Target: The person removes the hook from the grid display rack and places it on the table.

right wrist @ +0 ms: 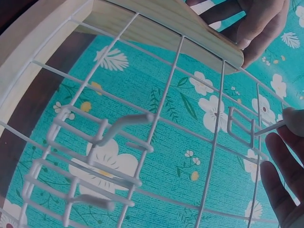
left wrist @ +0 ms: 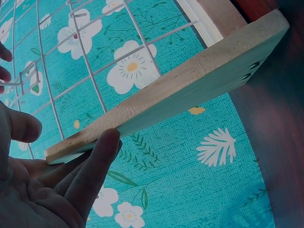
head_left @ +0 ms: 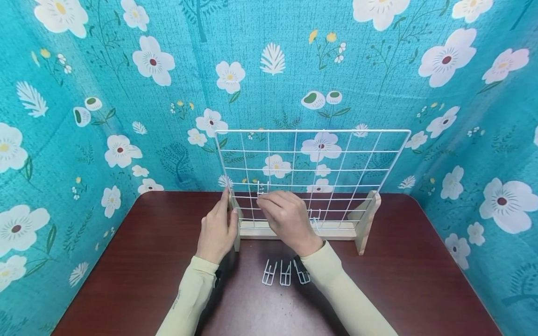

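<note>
A white wire grid (head_left: 295, 151) stands upright on a wooden base with side supports. My right hand (head_left: 290, 217) pinches the prong of a white wire hook (right wrist: 242, 127), whose squared frame is at the grid's wires left of the middle. My left hand (head_left: 217, 231) rests with extended fingers against the outer face of the left wooden support (left wrist: 156, 97), near its upper end. Two more wire hooks hang lower on the grid: one hook (right wrist: 99, 135) beside another hook (right wrist: 71, 192). In the head view my right hand partly covers the grid.
Three loose wire hooks lie in a row on the dark red table (head_left: 168, 261) in front of the rack: a left hook (head_left: 269, 273), a middle hook (head_left: 285, 274) and a right hook (head_left: 302, 275) close to my right sleeve. A floral teal cloth (head_left: 269, 70) hangs behind and around.
</note>
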The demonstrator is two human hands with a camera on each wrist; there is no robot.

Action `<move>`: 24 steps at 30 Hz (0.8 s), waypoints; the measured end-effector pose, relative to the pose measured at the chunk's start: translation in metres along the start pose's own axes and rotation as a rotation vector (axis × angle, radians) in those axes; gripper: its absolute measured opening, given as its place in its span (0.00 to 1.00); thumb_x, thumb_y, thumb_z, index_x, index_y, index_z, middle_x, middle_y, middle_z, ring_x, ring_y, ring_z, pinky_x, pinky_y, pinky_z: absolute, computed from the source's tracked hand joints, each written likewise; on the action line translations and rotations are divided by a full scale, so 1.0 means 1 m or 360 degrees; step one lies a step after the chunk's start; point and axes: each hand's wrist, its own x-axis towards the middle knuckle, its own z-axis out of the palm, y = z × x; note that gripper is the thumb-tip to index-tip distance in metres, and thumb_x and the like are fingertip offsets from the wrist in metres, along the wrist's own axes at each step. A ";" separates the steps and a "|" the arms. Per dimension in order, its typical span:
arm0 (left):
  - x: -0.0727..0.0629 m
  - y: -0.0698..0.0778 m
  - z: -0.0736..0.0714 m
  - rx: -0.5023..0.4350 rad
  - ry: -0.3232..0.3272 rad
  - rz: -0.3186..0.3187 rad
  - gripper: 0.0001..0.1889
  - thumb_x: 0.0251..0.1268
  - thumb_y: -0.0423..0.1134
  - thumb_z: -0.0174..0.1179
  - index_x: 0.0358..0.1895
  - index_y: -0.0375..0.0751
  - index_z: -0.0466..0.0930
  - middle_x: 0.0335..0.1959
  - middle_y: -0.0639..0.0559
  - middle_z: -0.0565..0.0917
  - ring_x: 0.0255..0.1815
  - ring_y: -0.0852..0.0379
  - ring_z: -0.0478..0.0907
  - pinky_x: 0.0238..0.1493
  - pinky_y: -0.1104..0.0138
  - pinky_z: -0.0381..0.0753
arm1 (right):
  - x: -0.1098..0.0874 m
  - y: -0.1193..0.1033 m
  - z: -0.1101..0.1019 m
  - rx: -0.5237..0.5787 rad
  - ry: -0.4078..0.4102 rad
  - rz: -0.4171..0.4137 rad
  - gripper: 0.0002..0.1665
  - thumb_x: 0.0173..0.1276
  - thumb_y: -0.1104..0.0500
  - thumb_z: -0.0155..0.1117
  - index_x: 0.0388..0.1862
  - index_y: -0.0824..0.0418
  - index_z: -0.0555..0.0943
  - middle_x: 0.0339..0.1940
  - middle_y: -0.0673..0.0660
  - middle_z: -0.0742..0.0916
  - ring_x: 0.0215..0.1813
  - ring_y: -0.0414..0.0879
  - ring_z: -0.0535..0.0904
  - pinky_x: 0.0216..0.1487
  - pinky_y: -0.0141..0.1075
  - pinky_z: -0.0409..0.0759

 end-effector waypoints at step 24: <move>0.000 0.001 0.000 0.0013 0.0002 -0.0002 0.31 0.75 0.37 0.58 0.79 0.36 0.65 0.55 0.36 0.87 0.47 0.36 0.89 0.48 0.43 0.88 | -0.002 -0.017 -0.018 -0.0017 0.0059 -0.0199 0.05 0.69 0.64 0.71 0.38 0.57 0.92 0.37 0.50 0.94 0.41 0.43 0.91 0.45 0.35 0.88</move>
